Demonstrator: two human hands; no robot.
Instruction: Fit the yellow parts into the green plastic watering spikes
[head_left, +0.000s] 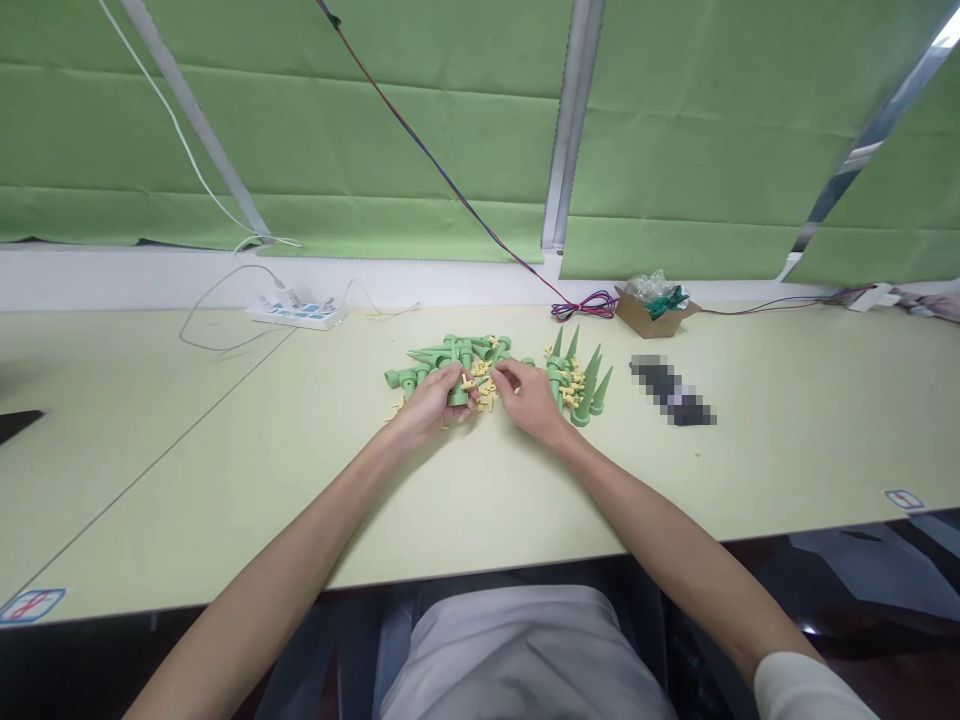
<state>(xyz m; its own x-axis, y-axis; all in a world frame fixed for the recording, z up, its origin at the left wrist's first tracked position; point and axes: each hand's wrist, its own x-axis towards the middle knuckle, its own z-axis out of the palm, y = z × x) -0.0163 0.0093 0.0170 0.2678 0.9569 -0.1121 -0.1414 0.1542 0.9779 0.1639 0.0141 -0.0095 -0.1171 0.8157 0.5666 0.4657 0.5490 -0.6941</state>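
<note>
My left hand is closed round a green plastic spike, its wide end toward me, with a small yellow piece at its side. Just to the right, my right hand has its thumb and fingertips pinched together; what lies between them is too small to make out. Behind my hands is a pile of green spikes and small yellow pieces. Right of my right hand lie more green spikes with yellow pieces among them.
A cardboard box with clear plastic and green items stands at the back right, beside coiled red and blue wire. A blurred dark object lies nearer. A white power strip is at the back left.
</note>
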